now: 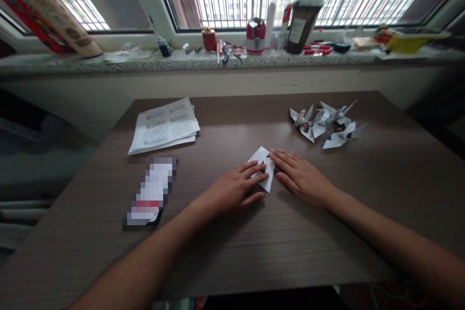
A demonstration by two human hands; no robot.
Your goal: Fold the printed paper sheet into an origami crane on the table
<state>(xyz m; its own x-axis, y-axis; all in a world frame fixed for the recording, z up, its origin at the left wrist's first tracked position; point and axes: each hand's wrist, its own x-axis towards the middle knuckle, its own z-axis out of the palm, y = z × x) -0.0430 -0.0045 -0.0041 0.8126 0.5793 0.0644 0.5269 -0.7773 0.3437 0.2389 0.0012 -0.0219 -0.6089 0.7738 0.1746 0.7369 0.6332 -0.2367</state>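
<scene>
A small piece of folded white paper (262, 153) lies on the brown wooden table (232, 252), with print showing on part of it. My left hand (238, 186) rests on it from the left, fingers stretched out and covering its middle. From the right, my right hand (301, 177) reaches the paper's right edge with its fingertips, its fingers extended and lying nearly flat. Part of the paper is hidden under the fingers. Beyond my right hand, several folded paper shapes (329, 123) with pointed tips sit in a cluster.
At the back left lies a stack of printed sheets (163, 126). A phone (150, 191), its screen blurred out, is nearer on the left. Along the window sill (145, 64) stand a red can (255, 36), a dark cup (303, 26), a clear bottle (279, 9) and small tools.
</scene>
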